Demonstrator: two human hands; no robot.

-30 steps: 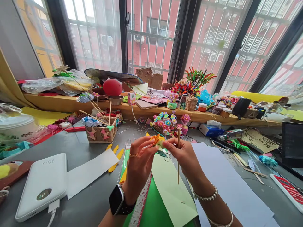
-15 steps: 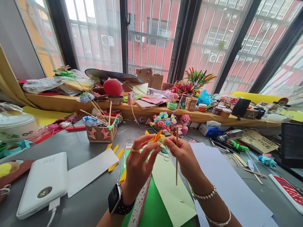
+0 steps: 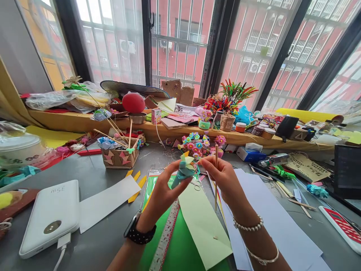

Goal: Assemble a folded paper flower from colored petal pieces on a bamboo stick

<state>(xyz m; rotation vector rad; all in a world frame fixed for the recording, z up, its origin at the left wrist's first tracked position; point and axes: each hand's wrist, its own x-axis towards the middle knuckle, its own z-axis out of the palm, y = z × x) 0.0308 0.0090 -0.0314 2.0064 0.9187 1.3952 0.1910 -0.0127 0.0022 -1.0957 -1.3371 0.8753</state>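
Note:
A folded paper flower (image 3: pixel 185 168) in teal, pale yellow and orange is held in my left hand (image 3: pixel 165 192), thumb and fingers closed round its sides. My right hand (image 3: pixel 222 175) is just to the right, with a thin wooden stick (image 3: pixel 216 188) upright between its fingers. Its thumb and fingertip are pinched close to the flower's right edge; whether they touch it is hard to see. Below both hands lie a pale green paper strip (image 3: pixel 204 226), a patterned ruler (image 3: pixel 166 233) and a green mat (image 3: pixel 180 248).
A white power bank (image 3: pixel 50 218) with a cable lies left, beside a white paper strip (image 3: pixel 108 203) and yellow-orange strips (image 3: pixel 137 190). A cardboard box (image 3: pixel 121 156) holds sticks. White sheets (image 3: pixel 270 222) and a red-and-white calculator (image 3: pixel 342 227) are right. Small colourful flowers (image 3: pixel 196 145) stand behind.
The flower has turned in my left hand, so its teal side now shows rather than mostly orange petals. My right hand and the stick have shifted slightly right.

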